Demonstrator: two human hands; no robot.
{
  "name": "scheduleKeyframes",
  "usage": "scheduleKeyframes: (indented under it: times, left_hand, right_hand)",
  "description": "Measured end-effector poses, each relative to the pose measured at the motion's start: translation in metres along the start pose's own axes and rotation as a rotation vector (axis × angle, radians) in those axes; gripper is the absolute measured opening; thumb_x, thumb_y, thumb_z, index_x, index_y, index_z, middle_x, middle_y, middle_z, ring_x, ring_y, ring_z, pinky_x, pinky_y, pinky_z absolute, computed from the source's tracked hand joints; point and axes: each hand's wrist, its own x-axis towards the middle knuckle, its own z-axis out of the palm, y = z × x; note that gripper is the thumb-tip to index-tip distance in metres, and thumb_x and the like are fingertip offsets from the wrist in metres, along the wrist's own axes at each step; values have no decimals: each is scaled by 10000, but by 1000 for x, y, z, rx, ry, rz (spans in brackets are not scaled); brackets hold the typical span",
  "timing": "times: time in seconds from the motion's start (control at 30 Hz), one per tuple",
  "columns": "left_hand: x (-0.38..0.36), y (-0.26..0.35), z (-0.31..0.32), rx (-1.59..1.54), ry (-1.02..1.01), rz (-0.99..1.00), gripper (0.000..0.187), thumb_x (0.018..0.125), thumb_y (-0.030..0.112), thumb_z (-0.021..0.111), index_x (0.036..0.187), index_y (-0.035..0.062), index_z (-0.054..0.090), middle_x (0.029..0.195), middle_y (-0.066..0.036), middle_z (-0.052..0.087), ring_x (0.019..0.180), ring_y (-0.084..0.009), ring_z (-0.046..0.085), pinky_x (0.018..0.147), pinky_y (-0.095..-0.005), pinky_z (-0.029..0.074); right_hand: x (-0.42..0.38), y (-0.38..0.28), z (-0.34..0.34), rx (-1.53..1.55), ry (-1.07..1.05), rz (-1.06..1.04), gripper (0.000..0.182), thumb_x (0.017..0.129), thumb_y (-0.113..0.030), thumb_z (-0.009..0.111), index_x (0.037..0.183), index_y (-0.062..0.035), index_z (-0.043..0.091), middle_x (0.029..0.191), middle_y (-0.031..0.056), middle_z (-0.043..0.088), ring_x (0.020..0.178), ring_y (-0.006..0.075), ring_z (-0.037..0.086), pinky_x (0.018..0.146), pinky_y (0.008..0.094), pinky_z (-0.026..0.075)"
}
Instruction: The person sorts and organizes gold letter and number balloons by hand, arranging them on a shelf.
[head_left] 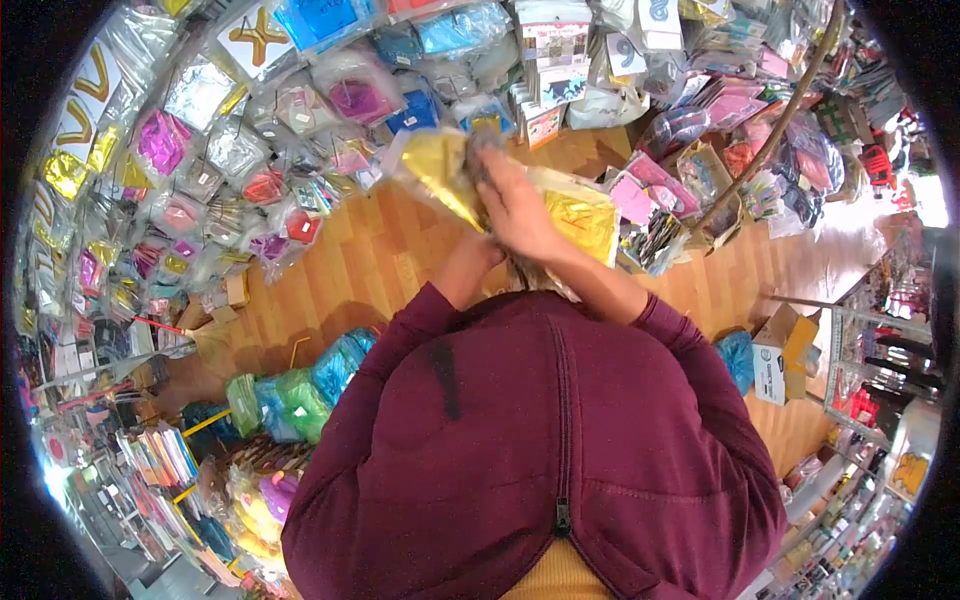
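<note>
Both hands are in front of my chest, around gold foil packets in clear plastic sleeves. One gold foil packet [435, 180] tilts up to the left and is blurred by motion. A second gold foil packet [580, 218] lies to the right, behind my right forearm. My left hand [487, 250] grips the lower part of the left packet, its fingers mostly hidden. Against that packet's right side presses my right hand [513, 205], fingers close together and pointing up. Something greyish at its fingertips is too blurred to name.
Rows of hanging plastic-wrapped foil packets [165, 143] fill the wall ahead and left. Cardboard boxes [705, 180] of packets stand ahead right on the wooden floor [340, 250]. Green and blue bags [300, 390] lie left, an open carton [783, 355] right, near wire shelving [860, 345].
</note>
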Motion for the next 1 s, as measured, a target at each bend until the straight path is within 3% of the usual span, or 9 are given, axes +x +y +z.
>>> scheduleKeyframes:
  times: [0.13,0.27,0.4,0.5,0.57,0.63,0.8,0.87,1.0]
  left_hand:
    - [43,-11,29,125,53,-32,292,920,234,451,1141,45,470,1051,-60,541,927,-181,561,782,-355,494]
    - [4,-8,9,227,78,-41,286,919,230,454,1136,45,472,1042,-58,541,917,-178,562,774,-353,495]
    - [38,-15,26,317,151,-48,281,918,227,458,1131,45,473,1033,-55,541,907,-174,563,766,-351,495]
    - [46,-13,19,252,62,-27,257,910,218,476,1098,43,486,998,-48,538,874,-166,561,747,-347,492]
    - [63,-11,4,137,-219,50,230,883,209,531,1025,29,528,927,-48,556,815,-161,575,705,-336,498]
    - [72,-17,0,145,-208,37,233,873,204,547,1022,25,540,916,-51,568,806,-169,584,696,-338,506]
    - [49,2,22,236,-66,-54,256,857,185,568,1046,13,554,930,-74,600,809,-191,608,685,-354,529]
    - [49,8,19,45,-17,-108,285,863,193,561,1071,0,547,960,-81,606,843,-197,610,708,-357,527]
    - [61,18,16,-11,-41,-83,313,877,220,540,1091,-9,537,977,-78,603,842,-194,609,707,-328,518]
  right_hand:
    - [31,4,-14,-17,-54,157,451,775,-51,488,1218,7,430,1217,264,454,1140,388,427,956,394,348]
    - [47,25,-19,-52,-24,296,384,729,-45,531,1104,36,517,1007,239,587,945,353,574,834,367,438]
    - [53,27,-10,72,114,200,299,746,-10,531,1039,36,565,970,204,611,873,381,588,778,380,465]
    - [74,32,-10,697,215,393,328,802,-17,552,1118,63,517,954,140,612,857,188,579,757,304,465]
    - [89,14,-26,774,263,429,319,813,-27,548,1118,61,515,955,135,609,849,185,578,752,303,467]
    - [104,-11,-48,1022,302,476,299,844,-60,535,1128,29,507,925,95,616,776,149,588,675,269,488]
    - [96,-16,-102,881,419,336,286,844,-64,531,1114,26,514,907,74,619,729,138,596,623,262,491]
    - [76,22,-116,715,347,426,224,816,-117,584,985,29,580,876,85,613,768,144,579,677,267,470]
    - [16,36,-92,566,-12,486,439,760,-254,680,1078,14,541,1037,129,574,918,176,551,806,323,444]
